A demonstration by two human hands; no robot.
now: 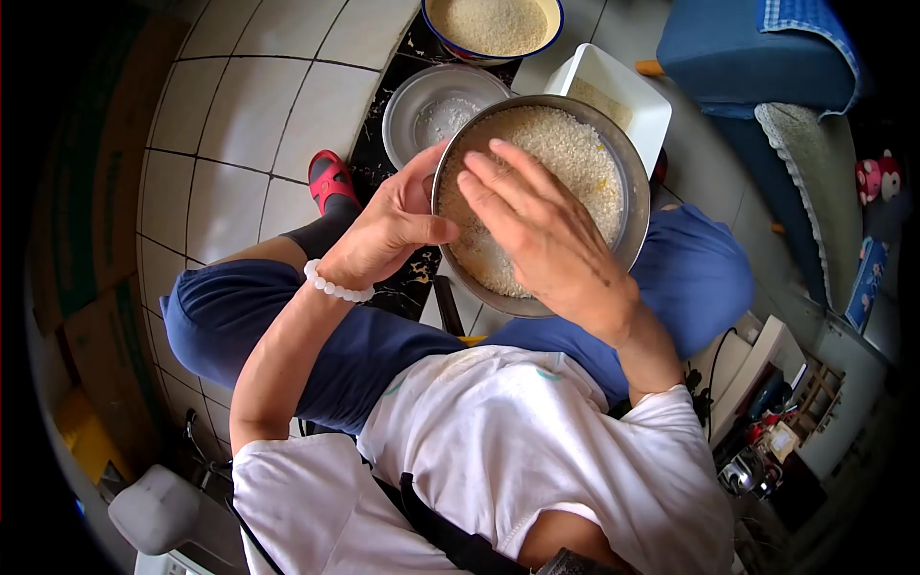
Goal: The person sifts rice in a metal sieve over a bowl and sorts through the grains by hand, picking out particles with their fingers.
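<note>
My left hand (388, 216) grips the left rim of a round metal pan (634, 206), fingers behind the wall and thumb at the near side. The pan is held above my lap; whether its bottom is solid or mesh, I cannot tell. White rice (575, 163) is spread inside it, with a few yellowish bits toward the right. Over the rice lies my right hand (541, 216), palm down, its fingers stretched out toward the upper left. Whether those fingertips touch the grains is unclear. A white bead bracelet (337, 286) circles my left wrist.
Beyond the pan stand a grey basin (398, 120) with white powder, a blue-rimmed enamel basin (556, 36) of rice, and a white rectangular tub (652, 110) holding grain. A blue upholstered seat (738, 53) is at upper right. Cardboard boxes (110, 374) line the left.
</note>
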